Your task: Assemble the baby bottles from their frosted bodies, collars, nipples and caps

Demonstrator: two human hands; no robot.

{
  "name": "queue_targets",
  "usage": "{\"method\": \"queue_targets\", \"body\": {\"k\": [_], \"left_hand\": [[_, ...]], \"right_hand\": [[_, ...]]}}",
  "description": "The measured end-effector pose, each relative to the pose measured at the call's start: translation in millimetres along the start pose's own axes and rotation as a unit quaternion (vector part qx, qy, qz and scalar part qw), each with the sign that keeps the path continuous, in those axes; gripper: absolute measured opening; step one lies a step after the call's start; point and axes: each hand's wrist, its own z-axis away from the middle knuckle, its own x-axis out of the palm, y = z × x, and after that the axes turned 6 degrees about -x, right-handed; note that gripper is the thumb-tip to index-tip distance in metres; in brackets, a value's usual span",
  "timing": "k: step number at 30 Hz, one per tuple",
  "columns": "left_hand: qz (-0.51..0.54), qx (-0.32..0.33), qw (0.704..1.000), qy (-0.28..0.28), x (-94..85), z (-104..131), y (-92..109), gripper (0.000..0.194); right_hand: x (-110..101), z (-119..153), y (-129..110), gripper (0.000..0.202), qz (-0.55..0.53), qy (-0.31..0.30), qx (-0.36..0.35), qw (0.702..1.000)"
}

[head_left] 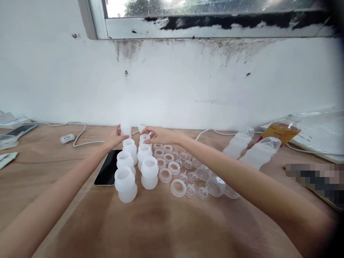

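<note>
Two rows of frosted white baby bottle bodies, pinched at the waist, stand on the wooden table. My left hand point(116, 138) closes around the farthest bottle body point(126, 130) of the left row, by the wall. At the far part of the right row, the fingers of my right hand point(157, 135) grip a bottle body point(144, 139) near its top. Nearer to me stand the front left bottle body point(126, 185) and the front right bottle body point(149, 173). Beside the rows lie several clear screw rings point(178, 188), silicone teats point(202, 192) and domed caps point(215, 186).
A black-screened tablet point(106, 171) lies left of the bottles. A white cable point(80, 138) runs along the wall. Two frosted bottles point(262, 152) and an orange-labelled bottle point(281, 130) lie to the right. A phone point(23, 129) is at far left.
</note>
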Motion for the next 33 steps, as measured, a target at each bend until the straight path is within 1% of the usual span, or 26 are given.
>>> {"method": "queue_targets", "body": {"k": [2,5,7,9,11,14,16,18,20,22,24,27,30,33], "left_hand": [[0.027,0.021,0.999,-0.019,0.7,7.8,1.1,0.058],[0.039,0.046,0.995,-0.074,2.8,19.3,6.5,0.058],[0.027,0.059,0.992,-0.108,3.1,26.0,12.1,0.053],[0.006,0.068,0.99,-0.126,2.3,30.5,17.5,0.047],[-0.013,0.073,0.988,-0.133,1.2,32.8,21.4,0.042],[-0.03,0.074,0.987,-0.143,0.3,33.7,23.5,0.038],[-0.035,0.071,0.985,-0.152,0.4,34.6,23.7,0.037],[-0.039,0.064,0.984,-0.161,0.5,36.5,24.1,0.036],[-0.046,0.055,0.983,-0.167,0.2,39.2,25.0,0.037],[-0.055,0.046,0.983,-0.171,-0.6,42.2,26.5,0.039],[-0.063,0.039,0.982,-0.176,-1.4,45.1,28.2,0.039],[-0.07,0.035,0.98,-0.185,-2.6,48.1,30.7,0.038],[-0.068,0.038,0.978,-0.193,-3.6,49.4,32.4,0.037],[-0.064,0.043,0.977,-0.198,-4.8,50.0,33.4,0.038]], "right_hand": [[-1.7,0.1,-1.9,0.037,0.005,-0.006,0.0,1.0],[-8.5,-8.1,0.2,0.036,0.026,0.001,0.013,1.0],[-12.6,-20.5,7.6,0.034,0.057,0.023,0.044,0.997],[-12.3,-37.4,19.5,0.034,0.096,0.042,0.094,0.99],[-5.9,-56.6,32.9,0.034,0.129,0.042,0.148,0.98],[10.4,-83.8,48.4,0.031,0.163,0.024,0.222,0.961],[18.8,-96.8,53.4,0.03,0.173,0.009,0.252,0.952],[21.2,-103.3,55.2,0.029,0.173,0.0,0.263,0.949],[17.7,-102.0,55.6,0.029,0.163,0.001,0.256,0.953],[11.6,-92.8,56.2,0.032,0.14,0.012,0.231,0.963],[7.0,-77.6,57.5,0.039,0.106,0.025,0.195,0.975],[5.8,-52.5,59.2,0.046,0.057,0.034,0.138,0.988],[8.9,-36.5,58.9,0.048,0.028,0.01,0.082,0.996],[12.0,-32.5,56.3,0.047,0.011,-0.037,0.022,0.999]]}}
